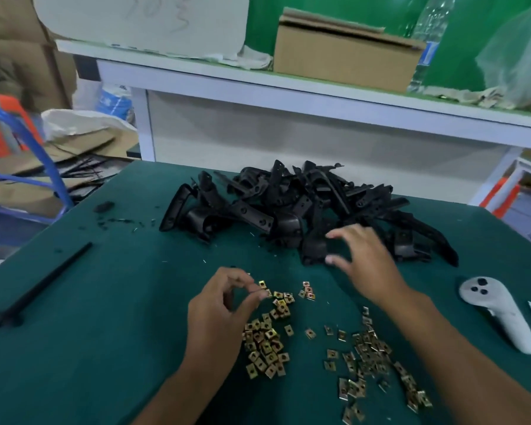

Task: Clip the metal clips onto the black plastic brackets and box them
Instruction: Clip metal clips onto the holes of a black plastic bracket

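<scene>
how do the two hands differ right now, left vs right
The left hand hangs over the metal clips near the table's front; the right hand reaches farther out, at the pile of black brackets. The left hand's fingers are curled, pinching one clip at the fingertips; the right hand's fingers are spread and hold nothing yet. Both are bare and over the green table.

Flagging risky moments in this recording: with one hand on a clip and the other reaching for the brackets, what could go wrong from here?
1. The left hand pinches one metal clip only at the fingertips; that slight grip could let it drop back among the loose clips.
2. The right hand reaches, fingers spread, into the tangled bracket pile; pulling one out may drag others along.
3. A sweeping forearm could scatter the clips near the mat's front edge.
</scene>
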{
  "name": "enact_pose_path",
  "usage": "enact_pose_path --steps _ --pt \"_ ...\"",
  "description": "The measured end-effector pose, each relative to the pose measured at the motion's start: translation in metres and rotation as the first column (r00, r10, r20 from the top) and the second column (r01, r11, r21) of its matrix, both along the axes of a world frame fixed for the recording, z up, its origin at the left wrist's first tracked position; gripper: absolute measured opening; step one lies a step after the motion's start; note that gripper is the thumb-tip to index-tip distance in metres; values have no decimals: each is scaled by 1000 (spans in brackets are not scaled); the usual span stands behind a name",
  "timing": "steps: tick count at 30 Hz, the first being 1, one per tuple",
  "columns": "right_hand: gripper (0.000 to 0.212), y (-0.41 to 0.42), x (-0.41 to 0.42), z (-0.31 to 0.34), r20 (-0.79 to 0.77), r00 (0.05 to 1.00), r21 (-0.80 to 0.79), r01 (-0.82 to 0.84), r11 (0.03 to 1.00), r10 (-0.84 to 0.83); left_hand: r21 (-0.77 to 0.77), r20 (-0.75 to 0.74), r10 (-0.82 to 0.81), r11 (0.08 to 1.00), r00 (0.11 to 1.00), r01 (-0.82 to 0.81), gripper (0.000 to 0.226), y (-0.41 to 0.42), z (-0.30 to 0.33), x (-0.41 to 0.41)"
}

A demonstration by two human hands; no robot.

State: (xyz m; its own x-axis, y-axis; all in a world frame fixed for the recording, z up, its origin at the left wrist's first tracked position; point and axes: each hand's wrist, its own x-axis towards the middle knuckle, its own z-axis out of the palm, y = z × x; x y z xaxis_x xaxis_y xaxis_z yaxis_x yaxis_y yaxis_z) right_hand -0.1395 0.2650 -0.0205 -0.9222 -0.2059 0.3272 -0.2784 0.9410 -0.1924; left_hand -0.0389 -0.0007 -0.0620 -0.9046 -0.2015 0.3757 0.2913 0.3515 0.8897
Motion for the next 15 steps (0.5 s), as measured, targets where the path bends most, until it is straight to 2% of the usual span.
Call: enact_pose_path --steps 1,2,4,6,8,9,10,12,14,15 --pt "42 0 -1 -6 134 990 85 31 996 -42 1 -7 -3 1000 1000 3 20 0 1 1" --pt "38 -1 -2 -11 193 978 139 52 989 -79 1 -13 -2 1000 1000 2 20 0 2 1" --pt "18 -3 -5 -14 140 986 162 71 984 -94 14 -27 0 1000 1000 0 20 0 2 0" --pt "18 -3 -7 -13 -2 997 151 81 985 -81 37 -33 1 999 999 0 24 0 2 0" --pt "14 -1 -7 -10 -96 992 42 83 996 -78 61 -31 -8 998 999 10 30 -1 2 0" --pt "9 0 -7 -10 -84 994 -3 69 998 -69 68 -31 -14 998 999 16 32 -1 1 0" --pt "18 0 -6 -9 -10 998 -15 64 998 -64 68 -34 -19 997 999 21 33 0 2 1" --pt "43 0 -3 -12 212 972 70 91 993 -104 59 -46 -18 998 999 21 39 1 2 2" --pt "40 -2 -1 -14 185 976 128 90 988 -113 61 -43 -3 998 999 6 46 2 2 2" --pt "36 -4 2 -11 105 989 82 93 992 -101 67 -45 3 998 999 0 47 2 2 1"
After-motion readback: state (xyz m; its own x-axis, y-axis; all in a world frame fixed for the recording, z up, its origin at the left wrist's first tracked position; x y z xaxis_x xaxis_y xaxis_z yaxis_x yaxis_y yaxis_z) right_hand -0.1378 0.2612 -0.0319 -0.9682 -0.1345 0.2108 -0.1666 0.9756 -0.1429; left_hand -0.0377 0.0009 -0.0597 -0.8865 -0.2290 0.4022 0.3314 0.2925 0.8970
